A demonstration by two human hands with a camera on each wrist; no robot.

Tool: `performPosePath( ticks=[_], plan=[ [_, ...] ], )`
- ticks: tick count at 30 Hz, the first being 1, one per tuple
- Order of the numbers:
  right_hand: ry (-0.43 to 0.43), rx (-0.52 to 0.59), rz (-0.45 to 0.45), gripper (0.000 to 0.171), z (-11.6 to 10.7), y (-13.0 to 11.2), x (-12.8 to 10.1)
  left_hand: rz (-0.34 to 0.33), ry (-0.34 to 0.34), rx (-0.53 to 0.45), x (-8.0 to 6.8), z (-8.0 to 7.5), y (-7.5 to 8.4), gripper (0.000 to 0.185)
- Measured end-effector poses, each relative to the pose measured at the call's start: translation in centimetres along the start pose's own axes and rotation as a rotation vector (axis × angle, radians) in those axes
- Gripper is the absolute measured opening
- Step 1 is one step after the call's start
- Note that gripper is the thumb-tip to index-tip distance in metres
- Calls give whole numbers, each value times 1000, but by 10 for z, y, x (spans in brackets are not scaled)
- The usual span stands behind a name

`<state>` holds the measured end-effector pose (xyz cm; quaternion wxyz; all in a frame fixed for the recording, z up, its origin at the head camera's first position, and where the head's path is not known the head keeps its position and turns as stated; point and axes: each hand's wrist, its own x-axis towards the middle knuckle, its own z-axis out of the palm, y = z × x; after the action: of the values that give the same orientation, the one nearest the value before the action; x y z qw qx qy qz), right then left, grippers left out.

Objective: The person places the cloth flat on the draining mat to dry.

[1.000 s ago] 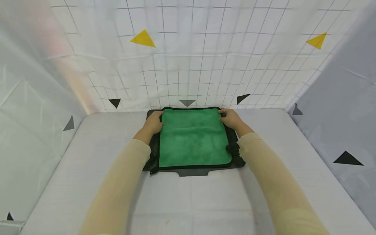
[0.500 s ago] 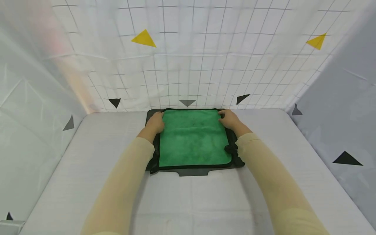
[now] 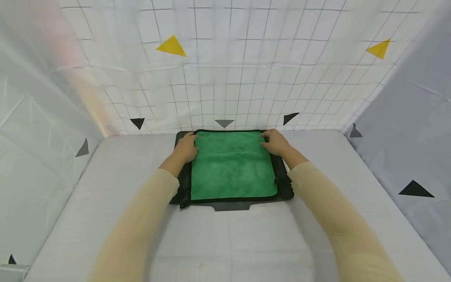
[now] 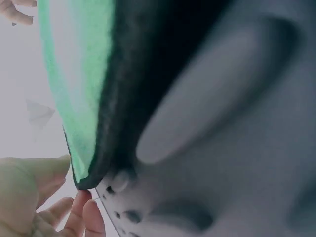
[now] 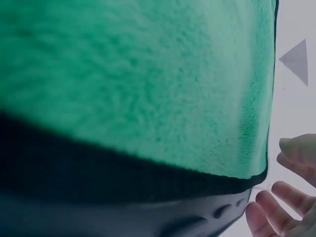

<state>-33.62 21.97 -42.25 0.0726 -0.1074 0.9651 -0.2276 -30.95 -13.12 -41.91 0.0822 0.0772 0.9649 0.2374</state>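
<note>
A green plush cloth [image 3: 232,168] with black edging lies spread over a dark grey board [image 3: 231,206] that has oval slots and round holes. At the far left corner is my left hand [image 3: 184,148], its thumb and fingertips right at the edging. The left wrist view shows that cloth corner [image 4: 86,173] between thumb and fingers, which are loosely bent and not closed together. My right hand [image 3: 276,143] is at the far right corner. In the right wrist view its fingers [image 5: 274,212] are spread just beside the cloth's corner [image 5: 259,175], gripping nothing.
Under the board is a white-covered table [image 3: 229,243]. A white gridded sheet [image 3: 225,78] with yellow and dark triangles rises right behind it. Pale sheets [image 3: 405,137] close off both sides. Black devices [image 3: 283,186] sit at the wrists, over the board's sides.
The cloth's far edge settled slightly nearer, then shifted back a little. My left fingers have spread apart again. Both hands stay at the far corners, while the right forearm has swung slightly outward.
</note>
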Motion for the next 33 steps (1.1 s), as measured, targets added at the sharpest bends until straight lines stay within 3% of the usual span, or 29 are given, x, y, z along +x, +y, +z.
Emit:
performPosePath(
  ticks=[6, 9, 15, 19, 22, 26, 33],
  plan=[
    [-5, -15, -111, 42, -5, -11, -14, 90, 33, 13, -12, -4, -4, 49],
    [-1, -48, -166, 41, -3, -16, -19, 145, 20, 38, -20, -7, 2, 45],
    [-4, -134, -324, 41, 9, -34, -25, 258, -71, 166, -30, 6, 30, 47],
    [-64, -193, -432, 45, 22, -46, -27, 254, -152, 296, -32, 23, 44, 56],
    [-145, -229, -433, 51, 28, -52, -31, 220, -205, 352, -33, 31, 49, 63],
    [-255, -294, -363, 61, 30, -55, -38, 180, -269, 383, -35, 34, 51, 69],
    [-387, -343, -290, 78, 24, -49, -51, 186, -375, 439, -41, 29, 47, 84]
  ],
)
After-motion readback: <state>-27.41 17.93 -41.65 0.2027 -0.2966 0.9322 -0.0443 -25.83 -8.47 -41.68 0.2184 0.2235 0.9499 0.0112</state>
